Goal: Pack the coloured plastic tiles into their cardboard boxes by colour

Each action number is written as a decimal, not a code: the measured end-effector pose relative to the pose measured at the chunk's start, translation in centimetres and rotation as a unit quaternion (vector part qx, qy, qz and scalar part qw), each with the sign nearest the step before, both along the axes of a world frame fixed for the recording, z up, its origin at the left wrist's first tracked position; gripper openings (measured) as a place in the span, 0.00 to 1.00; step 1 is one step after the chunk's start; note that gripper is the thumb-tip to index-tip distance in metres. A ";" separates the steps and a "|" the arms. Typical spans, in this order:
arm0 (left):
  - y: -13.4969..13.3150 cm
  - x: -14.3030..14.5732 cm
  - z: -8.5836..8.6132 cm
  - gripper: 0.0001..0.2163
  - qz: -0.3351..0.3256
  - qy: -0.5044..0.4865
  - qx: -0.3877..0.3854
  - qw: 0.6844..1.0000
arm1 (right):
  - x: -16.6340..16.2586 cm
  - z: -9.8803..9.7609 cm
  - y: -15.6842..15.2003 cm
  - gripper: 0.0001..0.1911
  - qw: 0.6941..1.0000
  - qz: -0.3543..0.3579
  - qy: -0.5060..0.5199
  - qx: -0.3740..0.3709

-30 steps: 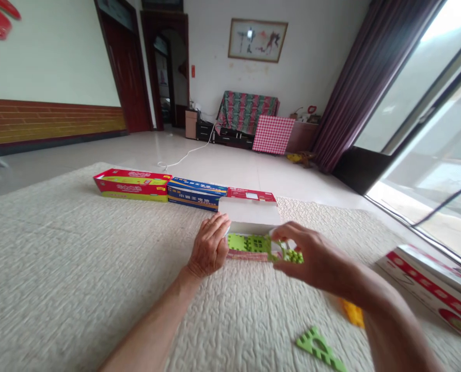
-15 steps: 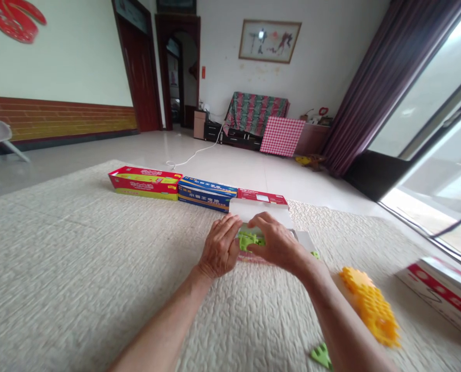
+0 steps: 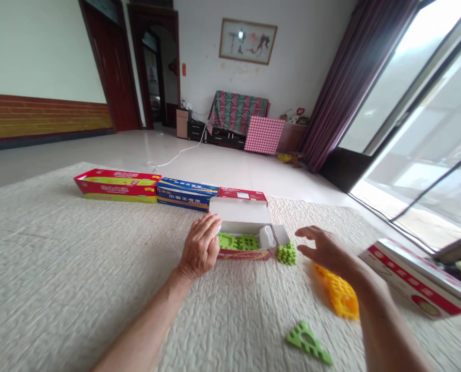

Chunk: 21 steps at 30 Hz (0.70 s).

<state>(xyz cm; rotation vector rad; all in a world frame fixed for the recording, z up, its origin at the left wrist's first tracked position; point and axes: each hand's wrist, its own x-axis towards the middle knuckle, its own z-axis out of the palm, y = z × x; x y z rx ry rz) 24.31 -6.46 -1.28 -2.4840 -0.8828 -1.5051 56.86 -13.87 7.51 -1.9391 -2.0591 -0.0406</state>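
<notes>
An open red cardboard box (image 3: 245, 254) with a white inside lies on the cream textured mat; green toothed plastic pieces (image 3: 238, 241) lie in it. My left hand (image 3: 200, 246) rests curled against the box's left end, holding it. My right hand (image 3: 325, 249) hovers open, fingers spread, to the right of the box and holds nothing. A small round green piece (image 3: 286, 253) lies between that hand and the box. A yellow piece (image 3: 339, 295) sits just under my right wrist. A green triangular piece (image 3: 308, 343) lies nearer me.
A red-and-yellow box (image 3: 116, 185), a blue box (image 3: 186, 194) and a red box (image 3: 241, 195) stand in a row behind. A white-and-red box (image 3: 414, 281) lies at the right by the glass door. A white cable (image 3: 176, 153) crosses the tiled floor.
My right hand has let go of the green pieces in the box and pulled out to the right, now open. My left hand stays on the box's end.
</notes>
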 end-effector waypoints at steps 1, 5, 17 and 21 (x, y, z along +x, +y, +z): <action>0.1 0.0 0.0 0.21 -0.002 0.000 0.002 1.000 | 0.2 -0.6 0.0 0.15 1.000 0.006 0.001 -0.026; 0.1 0.0 -0.1 0.21 -0.004 0.002 0.008 1.000 | -0.7 -1.9 0.5 0.20 0.998 0.026 0.017 -0.049; 0.0 -0.1 0.0 0.22 -0.005 0.003 0.010 1.000 | -0.6 -2.1 1.1 0.12 0.999 0.020 -0.010 -0.034; 0.0 0.0 0.0 0.21 -0.004 0.002 0.012 1.000 | -1.1 -0.2 0.8 0.13 0.996 0.007 0.002 0.088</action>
